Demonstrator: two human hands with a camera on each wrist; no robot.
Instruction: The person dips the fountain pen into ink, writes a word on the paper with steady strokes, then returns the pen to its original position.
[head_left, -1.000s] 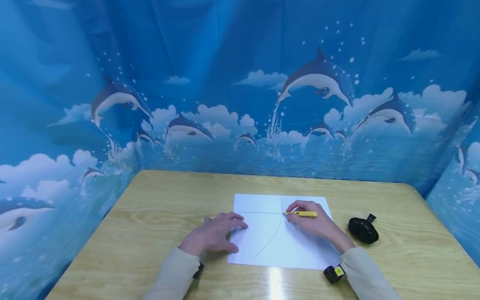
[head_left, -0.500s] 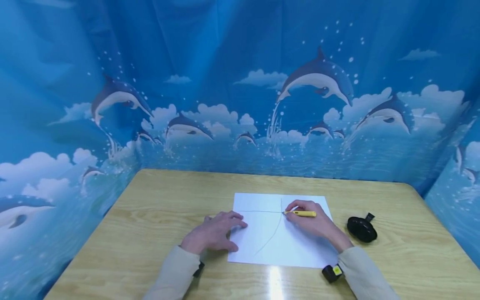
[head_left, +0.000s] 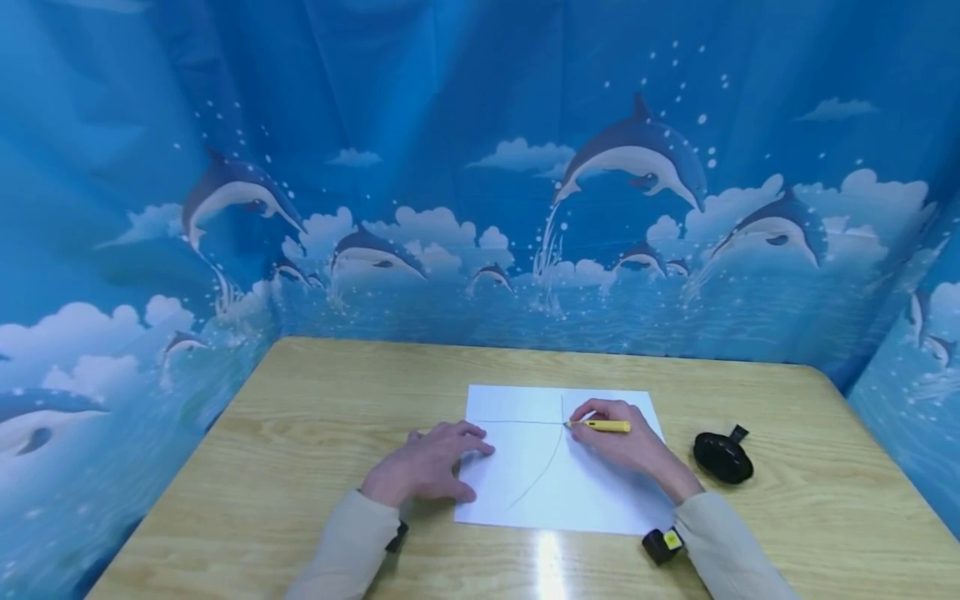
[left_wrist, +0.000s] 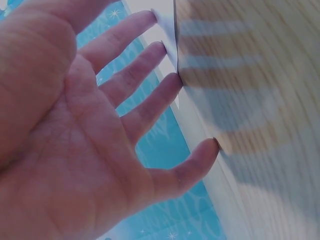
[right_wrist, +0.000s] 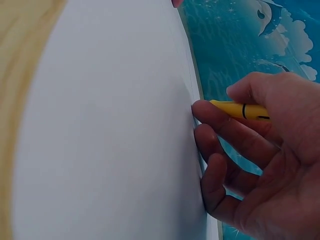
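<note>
A white sheet of paper (head_left: 555, 500) lies on the table, bearing a horizontal line, a vertical line and a curve that runs down to the left. My right hand (head_left: 618, 437) pinches a yellow pen (head_left: 611, 426), its tip at the paper near where the lines meet. In the right wrist view the pen (right_wrist: 237, 110) sits between thumb and fingers, the other fingers curled against the sheet. My left hand (head_left: 431, 465) rests with spread fingers at the paper's left edge. Those fingers (left_wrist: 150, 107) touch the surface with their tips in the left wrist view and hold nothing.
A black pan-shaped object (head_left: 723, 458) with a short handle stands right of the paper on the wooden table (head_left: 337, 392). A blue curtain (head_left: 450, 167) printed with dolphins hangs behind and beside the table. A small black device (head_left: 662, 546) sits at my right wrist.
</note>
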